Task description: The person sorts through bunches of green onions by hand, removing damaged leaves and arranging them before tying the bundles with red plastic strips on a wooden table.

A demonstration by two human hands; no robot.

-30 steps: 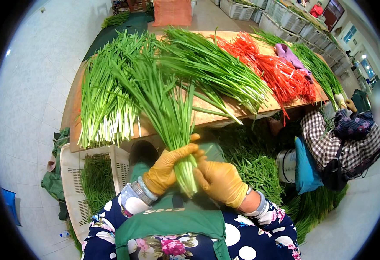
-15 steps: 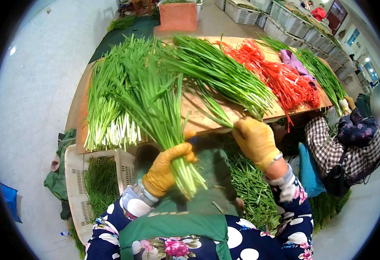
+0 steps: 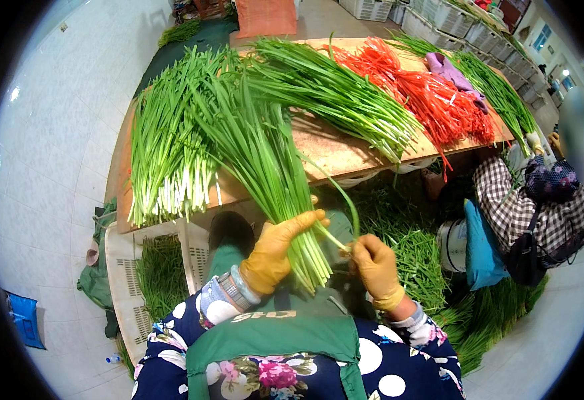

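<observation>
Smooth leaves (image 3: 265,160), matt wooden tabletop (image 3: 322,143), glossy plastic strips (image 3: 447,103)

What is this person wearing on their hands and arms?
The left hand and right hand wear yellow-orange gloves. The sleeves are navy with white dots and pink flowers, ending in greyish cuffs. A grey band circles the left wrist.

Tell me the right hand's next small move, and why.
Probably a gentle sideways pull by the right hand on the stray leaf: it bows out from the garlic chive bundle into that hand's pinch, while the left hand grips the bundle near its pale ends.
</observation>
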